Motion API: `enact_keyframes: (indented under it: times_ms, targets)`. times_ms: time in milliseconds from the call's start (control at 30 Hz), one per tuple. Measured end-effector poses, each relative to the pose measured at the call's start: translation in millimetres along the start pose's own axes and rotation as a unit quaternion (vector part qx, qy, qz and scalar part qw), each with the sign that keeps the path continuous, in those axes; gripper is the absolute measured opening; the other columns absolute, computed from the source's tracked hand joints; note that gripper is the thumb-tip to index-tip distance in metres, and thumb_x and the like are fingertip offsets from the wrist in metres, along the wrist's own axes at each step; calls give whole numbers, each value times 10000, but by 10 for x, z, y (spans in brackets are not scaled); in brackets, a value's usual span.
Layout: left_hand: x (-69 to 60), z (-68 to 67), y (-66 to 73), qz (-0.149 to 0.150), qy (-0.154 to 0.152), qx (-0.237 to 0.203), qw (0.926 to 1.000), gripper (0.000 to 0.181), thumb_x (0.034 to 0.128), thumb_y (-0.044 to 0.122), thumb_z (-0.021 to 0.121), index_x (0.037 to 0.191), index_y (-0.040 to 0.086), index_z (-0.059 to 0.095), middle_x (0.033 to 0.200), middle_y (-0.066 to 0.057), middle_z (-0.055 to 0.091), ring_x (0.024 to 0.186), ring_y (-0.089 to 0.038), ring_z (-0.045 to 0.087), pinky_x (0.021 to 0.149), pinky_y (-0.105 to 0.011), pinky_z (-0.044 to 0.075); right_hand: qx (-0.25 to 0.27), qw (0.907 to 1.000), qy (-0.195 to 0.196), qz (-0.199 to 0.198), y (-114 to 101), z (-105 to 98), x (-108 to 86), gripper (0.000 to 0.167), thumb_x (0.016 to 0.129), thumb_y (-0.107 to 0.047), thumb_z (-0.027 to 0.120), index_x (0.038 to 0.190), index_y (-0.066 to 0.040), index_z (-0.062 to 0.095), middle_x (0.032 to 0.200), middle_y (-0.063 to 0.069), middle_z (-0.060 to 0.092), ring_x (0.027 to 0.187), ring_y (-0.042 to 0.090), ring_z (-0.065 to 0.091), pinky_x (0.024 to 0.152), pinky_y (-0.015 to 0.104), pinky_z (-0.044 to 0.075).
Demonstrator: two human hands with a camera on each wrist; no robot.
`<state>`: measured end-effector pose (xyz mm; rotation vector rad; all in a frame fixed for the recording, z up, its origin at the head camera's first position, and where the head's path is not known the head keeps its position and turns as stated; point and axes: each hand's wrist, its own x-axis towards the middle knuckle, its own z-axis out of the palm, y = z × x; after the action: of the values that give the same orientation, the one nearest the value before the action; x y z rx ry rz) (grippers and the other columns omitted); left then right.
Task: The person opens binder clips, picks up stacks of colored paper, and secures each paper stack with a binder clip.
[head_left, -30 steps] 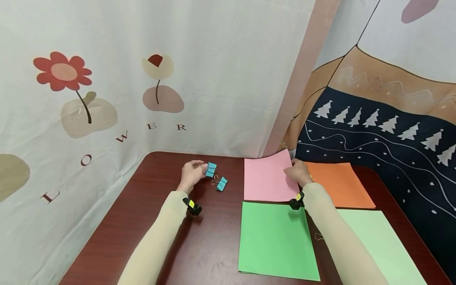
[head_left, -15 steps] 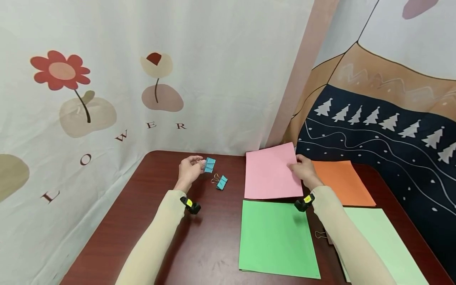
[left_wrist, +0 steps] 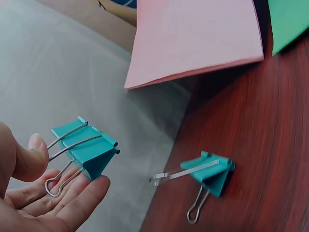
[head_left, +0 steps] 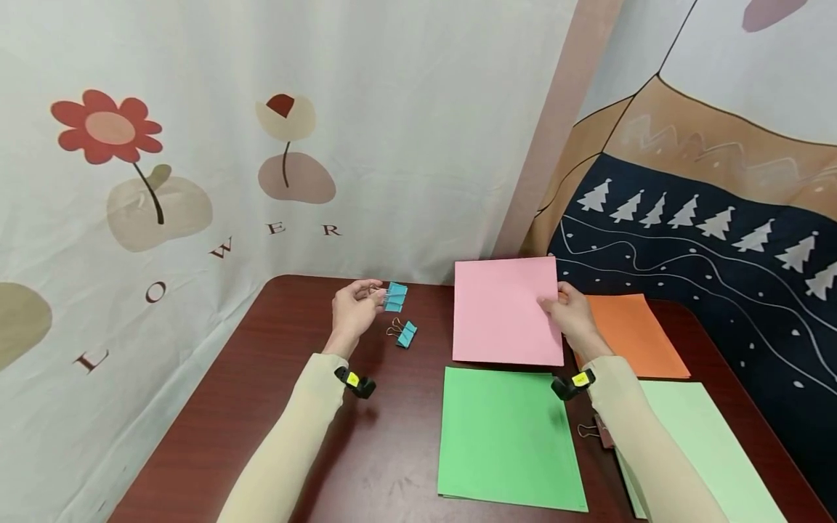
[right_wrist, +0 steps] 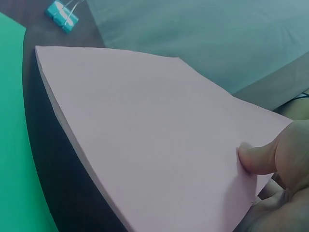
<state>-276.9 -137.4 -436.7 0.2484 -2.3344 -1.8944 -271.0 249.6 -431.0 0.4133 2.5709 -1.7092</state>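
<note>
My left hand (head_left: 354, 311) holds a teal binder clip (head_left: 395, 297) by its wire handles, above the back of the table. In the left wrist view the thumb presses on the handles of this clip (left_wrist: 87, 145), and its jaws look closed. A second teal binder clip (head_left: 406, 334) lies on the table just below. With thumb on top and fingers beneath, my right hand (head_left: 570, 314) pinches the right edge of a stack of pink paper (head_left: 503, 309). That stack is raised and tilted off the table, as the right wrist view of the pink paper (right_wrist: 145, 121) shows.
Green paper (head_left: 506, 439) lies in front of the pink stack. To the right are orange paper (head_left: 634, 334) and pale green paper (head_left: 706, 443), the latter with a brownish-pink binder clip (head_left: 603, 431) at its left edge. A curtain (head_left: 392, 145) hangs behind the table (head_left: 386, 436).
My right hand has lifted the pink stack off the table and moved it slightly right. The left hand keeps its clip, shifting only a little.
</note>
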Motion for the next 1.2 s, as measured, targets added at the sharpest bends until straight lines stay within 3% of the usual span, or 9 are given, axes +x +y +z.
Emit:
enact_keyframes:
  times_ms: [200, 333, 500, 633, 867, 1033, 1200]
  targets:
    - [-89, 101, 55, -46, -117, -402, 9991, 219, 985, 127, 699, 1198, 87, 730, 1060, -133, 756, 857, -133, 732, 877, -390, 639, 273, 9996, -1, -72, -11, -25, -107, 372, 1036, -199, 600, 1373, -84, 495, 1195, 170, 664, 792, 122, 625, 685, 252, 549]
    - [-138, 170, 60, -89, -165, -740, 9971, 222, 983, 94, 694, 1200, 63, 728, 1074, -156, 761, 825, -116, 728, 855, -386, 644, 496, 9987, 11, -111, -14, -32, -166, 365, 1046, -198, 589, 1380, -95, 485, 1204, 156, 661, 798, 108, 631, 687, 249, 561]
    - [-204, 250, 63, -293, -209, -1146, 9928, 237, 985, 73, 683, 1217, 44, 722, 1092, -161, 764, 810, -117, 734, 840, -365, 647, 649, 9978, -58, -92, 9, -40, -252, 400, 1060, -238, 578, 1431, -148, 459, 1226, 122, 654, 827, 105, 641, 711, 256, 570]
    - [-248, 316, 74, -522, -274, -1391, 9885, 265, 977, 24, 671, 1239, 8, 709, 1079, -142, 773, 799, -115, 742, 799, -317, 648, 806, 9966, -68, -158, 50, -44, -307, 404, 1061, -248, 580, 1438, -168, 457, 1128, 45, 686, 824, 100, 657, 715, 265, 577]
    - [-316, 400, 88, -807, -325, -1674, 9820, 248, 946, -3, 691, 1188, 28, 732, 1109, -161, 772, 830, -139, 756, 810, -335, 649, 1210, 9922, -141, -268, 141, -39, -368, 454, 1057, -219, 588, 1484, -181, 436, 956, -134, 692, 832, 59, 674, 723, 240, 588]
    - [-354, 453, 71, -848, -371, -1745, 9803, 255, 953, -12, 675, 1201, 23, 724, 1164, -200, 750, 851, -159, 749, 827, -357, 649, 1423, 9892, -182, -304, 188, -16, -395, 527, 1042, -228, 619, 1524, -161, 417, 944, -153, 698, 835, 51, 675, 727, 223, 589]
    - [-383, 524, 55, -813, -280, -1796, 9800, 294, 927, -77, 639, 1199, -6, 724, 1107, -181, 759, 797, -157, 733, 812, -367, 651, 1644, 9854, -185, -396, 228, 16, -410, 508, 1040, -198, 619, 1512, -155, 436, 920, -172, 710, 834, 39, 678, 722, 215, 590]
